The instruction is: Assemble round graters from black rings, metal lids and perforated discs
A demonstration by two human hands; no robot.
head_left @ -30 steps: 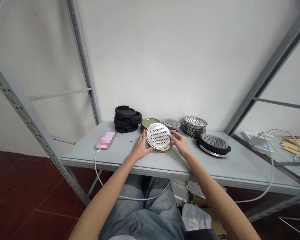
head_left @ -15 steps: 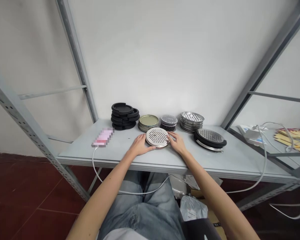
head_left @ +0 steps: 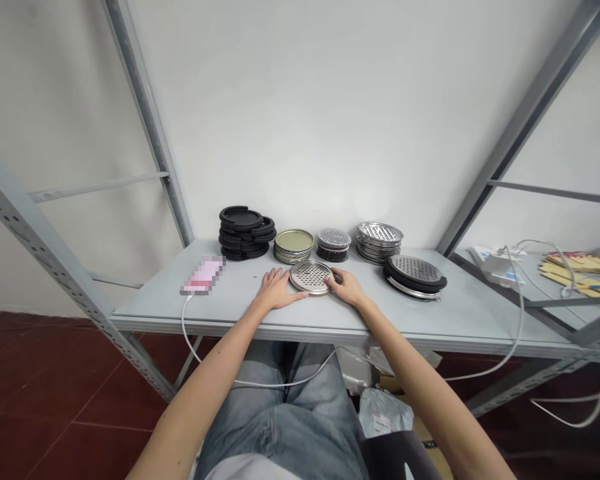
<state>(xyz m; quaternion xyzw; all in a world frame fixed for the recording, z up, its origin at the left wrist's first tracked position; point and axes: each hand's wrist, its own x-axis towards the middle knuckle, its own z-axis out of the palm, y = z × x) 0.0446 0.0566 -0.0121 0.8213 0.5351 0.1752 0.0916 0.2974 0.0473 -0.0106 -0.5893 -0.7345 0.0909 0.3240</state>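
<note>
A round metal grater plate [head_left: 310, 275] with slotted holes and a shiny rim lies on the grey shelf, between my two hands. My left hand [head_left: 275, 290] rests flat at its left side, fingers spread, with the thumb reaching along the plate's front edge. On the other side my right hand [head_left: 346, 287] holds the rim, its thumb over the top edge and its fingers around the far right side. Just behind stand a stack of gold-coloured round lids [head_left: 294, 243] and a short stack of small grater discs [head_left: 333, 244].
Black rings [head_left: 243, 230] are piled at the back left, silver grater plates [head_left: 379, 240] at the back right. A black-rimmed grater [head_left: 415, 275] lies at right. A phone [head_left: 203, 275] with a white cable lies left. Metal uprights [head_left: 145, 113] flank the shelf [head_left: 480, 307].
The grater plate now sits lower and flatter on the shelf. My right thumb has come over its rim, and my left fingers are spread wider. The view has shifted slightly.
</note>
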